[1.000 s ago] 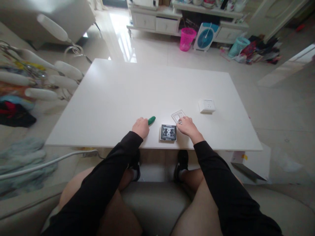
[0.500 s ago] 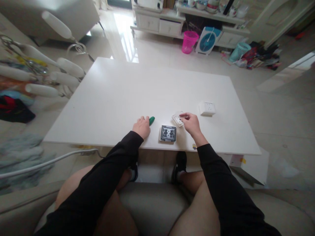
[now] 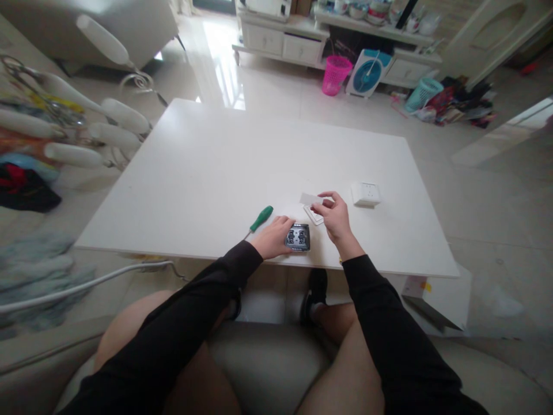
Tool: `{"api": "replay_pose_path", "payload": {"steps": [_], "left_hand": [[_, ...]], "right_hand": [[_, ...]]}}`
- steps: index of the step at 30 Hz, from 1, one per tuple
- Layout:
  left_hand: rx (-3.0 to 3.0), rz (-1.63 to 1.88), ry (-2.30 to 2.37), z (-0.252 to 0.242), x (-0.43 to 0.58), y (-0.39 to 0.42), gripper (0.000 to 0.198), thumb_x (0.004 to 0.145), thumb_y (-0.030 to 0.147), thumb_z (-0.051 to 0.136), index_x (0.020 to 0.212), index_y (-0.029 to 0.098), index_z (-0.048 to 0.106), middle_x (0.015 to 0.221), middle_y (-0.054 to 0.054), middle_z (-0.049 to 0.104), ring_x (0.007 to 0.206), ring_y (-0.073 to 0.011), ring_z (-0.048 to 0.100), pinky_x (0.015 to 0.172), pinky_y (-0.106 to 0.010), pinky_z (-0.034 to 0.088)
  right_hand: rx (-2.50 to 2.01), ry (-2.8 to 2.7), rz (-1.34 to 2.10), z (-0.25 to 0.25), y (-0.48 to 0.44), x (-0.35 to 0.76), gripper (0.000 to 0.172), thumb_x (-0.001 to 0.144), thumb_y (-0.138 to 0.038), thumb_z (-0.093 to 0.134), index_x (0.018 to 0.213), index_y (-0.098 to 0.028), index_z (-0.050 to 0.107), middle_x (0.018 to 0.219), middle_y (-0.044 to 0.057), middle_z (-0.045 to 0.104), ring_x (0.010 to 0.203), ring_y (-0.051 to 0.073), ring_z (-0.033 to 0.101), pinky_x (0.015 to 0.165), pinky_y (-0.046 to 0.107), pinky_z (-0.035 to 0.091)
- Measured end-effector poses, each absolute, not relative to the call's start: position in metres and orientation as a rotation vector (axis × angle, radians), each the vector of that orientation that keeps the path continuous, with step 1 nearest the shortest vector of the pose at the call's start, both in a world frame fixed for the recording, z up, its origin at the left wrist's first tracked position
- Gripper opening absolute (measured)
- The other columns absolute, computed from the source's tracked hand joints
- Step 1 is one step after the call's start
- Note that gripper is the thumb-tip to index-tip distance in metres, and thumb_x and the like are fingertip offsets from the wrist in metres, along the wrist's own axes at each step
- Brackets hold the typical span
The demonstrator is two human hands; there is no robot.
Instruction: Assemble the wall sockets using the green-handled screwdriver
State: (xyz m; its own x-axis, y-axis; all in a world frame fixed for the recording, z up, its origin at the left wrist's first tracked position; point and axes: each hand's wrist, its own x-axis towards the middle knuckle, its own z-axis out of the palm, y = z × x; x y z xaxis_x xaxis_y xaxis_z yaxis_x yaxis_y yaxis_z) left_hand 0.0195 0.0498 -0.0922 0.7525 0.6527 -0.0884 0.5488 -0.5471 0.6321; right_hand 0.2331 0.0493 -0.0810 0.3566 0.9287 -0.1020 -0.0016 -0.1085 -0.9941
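My left hand (image 3: pixel 274 236) grips the left side of a wall switch base (image 3: pixel 298 237) with a black inner face, lying near the table's front edge. Between the thumb and fingers of my right hand (image 3: pixel 336 218) is a thin white cover plate (image 3: pixel 309 198), lifted just above the table. Under it a white frame (image 3: pixel 311 215) lies flat, partly hidden by my fingers. A screwdriver (image 3: pixel 262 218) with a green handle rests left of the switch base, its shaft running toward my left wrist. Farther right sits a white wall socket (image 3: pixel 366 194) on its box.
The white table (image 3: pixel 216 161) spans the space before me. White lamp arms (image 3: pixel 112 121) stand beyond its left edge. On the floor past the far side are a pink basket (image 3: pixel 336 75), a blue fan (image 3: pixel 368 72) and a teal basket (image 3: pixel 424 93).
My left hand has let go of the screwdriver and moved right onto the switch base. My right hand has raised the white cover plate off the frame, which stays on the table.
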Motion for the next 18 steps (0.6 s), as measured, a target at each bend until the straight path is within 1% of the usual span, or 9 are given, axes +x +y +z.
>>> {"api": "replay_pose_path", "payload": {"steps": [2, 4, 6, 8, 11, 14, 18], "left_hand": [[2.317, 0.170, 0.948, -0.092, 0.017, 0.054, 0.069, 0.074, 0.032, 0.087, 0.134, 0.015, 0.056, 0.133, -0.016, 0.060, 0.129, -0.0347, 0.055, 0.116, -0.046, 0.045], [2.332, 0.148, 0.978, -0.093, 0.013, 0.059, 0.071, 0.072, 0.031, 0.087, 0.133, 0.014, 0.057, 0.131, -0.017, 0.059, 0.127, -0.0357, 0.055, 0.115, -0.047, 0.046], [2.333, 0.138, 0.990, -0.096, 0.011, 0.063, 0.070, 0.070, 0.031, 0.087, 0.132, 0.015, 0.058, 0.131, -0.016, 0.058, 0.125, -0.0360, 0.056, 0.113, -0.047, 0.047], [2.320, 0.132, 0.991, -0.100, 0.009, 0.065, 0.076, 0.067, 0.031, 0.088, 0.134, 0.016, 0.056, 0.135, -0.016, 0.056, 0.126, -0.0362, 0.056, 0.113, -0.047, 0.047], [2.298, 0.112, 1.005, -0.105, 0.009, 0.065, 0.085, 0.063, 0.029, 0.090, 0.138, 0.015, 0.053, 0.139, -0.017, 0.053, 0.131, -0.0363, 0.054, 0.116, -0.046, 0.046], [2.297, 0.095, 1.029, -0.105, 0.009, 0.065, 0.080, 0.064, 0.030, 0.092, 0.134, 0.014, 0.055, 0.133, -0.016, 0.056, 0.128, -0.0359, 0.055, 0.114, -0.046, 0.047], [2.299, 0.128, 1.069, -0.101, 0.008, 0.068, 0.080, 0.061, 0.030, 0.096, 0.129, 0.016, 0.056, 0.130, -0.014, 0.057, 0.124, -0.0360, 0.054, 0.111, -0.048, 0.049]], "right_hand": [[-1.468, -0.911, 0.968, -0.081, 0.049, 0.232, 0.039, 0.068, -0.038, 0.079, 0.099, -0.024, 0.060, 0.067, -0.010, 0.057, 0.069, 0.014, 0.064, 0.074, 0.033, 0.056], [-1.487, -0.895, 0.932, -0.081, 0.048, 0.232, 0.038, 0.069, -0.040, 0.079, 0.098, -0.024, 0.060, 0.074, -0.008, 0.060, 0.074, 0.014, 0.064, 0.074, 0.032, 0.058], [-1.477, -0.872, 0.918, -0.081, 0.047, 0.230, 0.037, 0.069, -0.044, 0.080, 0.093, -0.024, 0.060, 0.083, -0.006, 0.062, 0.080, 0.014, 0.066, 0.074, 0.032, 0.061], [-1.445, -0.876, 0.940, -0.081, 0.046, 0.228, 0.040, 0.070, -0.048, 0.082, 0.092, -0.024, 0.060, 0.086, -0.004, 0.064, 0.083, 0.016, 0.068, 0.074, 0.033, 0.063], [-1.420, -0.891, 0.981, -0.081, 0.047, 0.226, 0.050, 0.067, -0.051, 0.086, 0.096, -0.024, 0.057, 0.084, -0.002, 0.069, 0.082, 0.018, 0.072, 0.073, 0.036, 0.064], [-1.434, -0.900, 0.983, -0.082, 0.049, 0.225, 0.053, 0.066, -0.053, 0.088, 0.094, -0.025, 0.054, 0.080, -0.002, 0.072, 0.079, 0.018, 0.072, 0.075, 0.037, 0.064], [-1.454, -0.921, 0.991, -0.085, 0.050, 0.225, 0.050, 0.065, -0.056, 0.088, 0.092, -0.022, 0.063, 0.081, 0.002, 0.075, 0.077, 0.018, 0.072, 0.075, 0.038, 0.063]]}}
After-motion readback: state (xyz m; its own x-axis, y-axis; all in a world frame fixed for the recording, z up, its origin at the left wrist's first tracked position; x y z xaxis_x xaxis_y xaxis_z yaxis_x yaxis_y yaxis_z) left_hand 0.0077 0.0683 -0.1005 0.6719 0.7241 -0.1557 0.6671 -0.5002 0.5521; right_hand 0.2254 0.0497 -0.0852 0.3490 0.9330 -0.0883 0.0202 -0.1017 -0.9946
